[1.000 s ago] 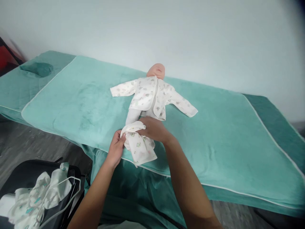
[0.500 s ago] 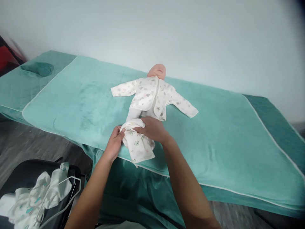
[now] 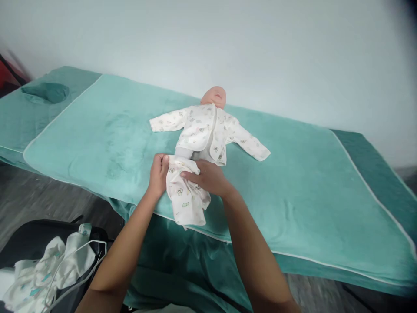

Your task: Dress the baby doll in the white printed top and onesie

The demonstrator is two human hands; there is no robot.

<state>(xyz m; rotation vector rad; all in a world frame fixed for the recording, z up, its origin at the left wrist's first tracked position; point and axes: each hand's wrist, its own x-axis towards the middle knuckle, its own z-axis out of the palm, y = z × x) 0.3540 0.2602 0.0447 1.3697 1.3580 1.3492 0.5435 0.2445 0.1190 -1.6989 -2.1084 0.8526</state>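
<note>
Printed baby trousers (image 3: 184, 195): white, small motifs, bunched at the lower body of a doll (image 3: 208, 126), near the front edge of the bed.
Left hand (image 3: 158, 174): fingers curled, pinching the waistband at its left side.
Right hand (image 3: 208, 176): palm down on the fabric, fingers closed on the waistband's right side.
Doll: on its back, arms spread, in a matching printed top.
Surface: teal towel (image 3: 293, 182) over a bed against a pale wall.
Lower left: black bag (image 3: 29, 237) with loose white garments (image 3: 42, 274).
Writing: none legible.
</note>
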